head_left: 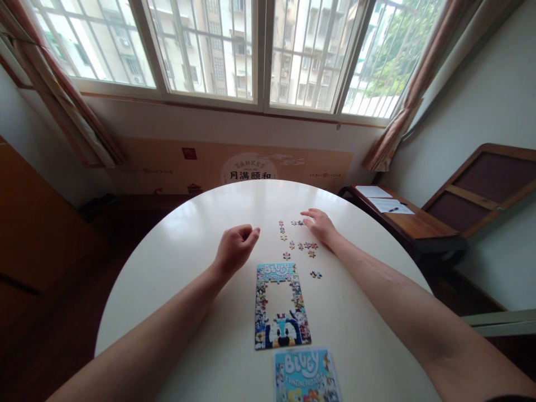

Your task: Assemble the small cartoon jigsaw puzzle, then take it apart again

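Pale round table (167, 279) fills mid-frame, barred window (213, 50) along the top. Jigsaw (288, 330), its middle unfilled, lies at lower centre; loose pieces (307, 245) scattered right of centre. Left hand (238, 243) curled into a fist, contents, if any, hidden; right hand (320, 224) loosely spread by the upper pieces, contact unclear. Pieces probably light, stiff, slide-prone; pinch by edges. "BLUEY" reads on jigsaw and card (307, 379) at bottom edge; "ZANKEE", "月满颐和" on panel (234, 159) behind.
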Tool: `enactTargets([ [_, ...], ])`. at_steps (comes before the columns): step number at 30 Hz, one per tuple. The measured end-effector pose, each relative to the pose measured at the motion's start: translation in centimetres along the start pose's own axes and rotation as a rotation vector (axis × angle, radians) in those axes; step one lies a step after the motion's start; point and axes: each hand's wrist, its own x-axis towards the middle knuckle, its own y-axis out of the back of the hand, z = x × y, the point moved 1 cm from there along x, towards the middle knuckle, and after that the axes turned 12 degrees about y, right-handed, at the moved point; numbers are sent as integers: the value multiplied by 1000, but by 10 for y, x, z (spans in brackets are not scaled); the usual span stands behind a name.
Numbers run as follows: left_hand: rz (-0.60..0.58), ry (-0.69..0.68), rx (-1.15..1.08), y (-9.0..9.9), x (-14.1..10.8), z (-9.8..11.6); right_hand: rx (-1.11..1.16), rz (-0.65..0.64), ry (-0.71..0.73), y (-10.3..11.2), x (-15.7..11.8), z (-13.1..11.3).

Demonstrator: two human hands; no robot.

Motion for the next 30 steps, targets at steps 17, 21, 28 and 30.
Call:
enactTargets([
  [17,-10,-14,-8,1,0,1,-28,-199,23,0,16,9],
  [21,-19,-18,-15,0,0,0,-18,-205,41,2,16,10],
  [28,-37,-23,-19,0,0,-1,43,-228,61,9,23,2],
  [30,-48,-22,-25,0,0,-1,80,-232,56,11,25,-2],
])
